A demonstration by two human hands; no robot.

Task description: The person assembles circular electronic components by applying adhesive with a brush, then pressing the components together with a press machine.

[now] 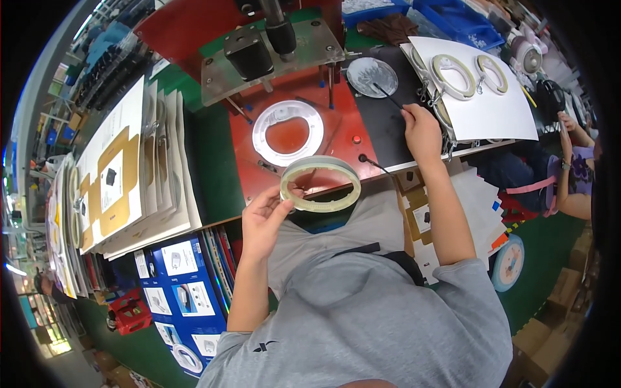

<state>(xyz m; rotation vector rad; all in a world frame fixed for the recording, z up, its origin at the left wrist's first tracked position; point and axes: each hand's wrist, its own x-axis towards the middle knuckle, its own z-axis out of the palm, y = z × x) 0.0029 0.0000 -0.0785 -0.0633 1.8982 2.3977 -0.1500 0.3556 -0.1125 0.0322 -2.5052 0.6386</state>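
My left hand (264,223) grips the left side of a pale yellowish ring with a grey rim (321,205), held tilted over the front edge of the bench. To the right, my right hand (422,132) is closed on a thin dark stick (388,96). The stick's far end reaches into a round dish coated with whitish stuff (372,77); whether it is a brush I cannot make out. Between my hands and the press, a white ring-shaped fixture (261,132) lies on the red base plate (246,169).
A press with a clear plate (304,58) overhangs the fixture. Stacked cardboard sheets (119,187) stand at left. At right, several similar rings (455,96) lie on white board (498,119). A red button (356,140) and a cable are near the front. Another person's hands (566,126) appear far right.
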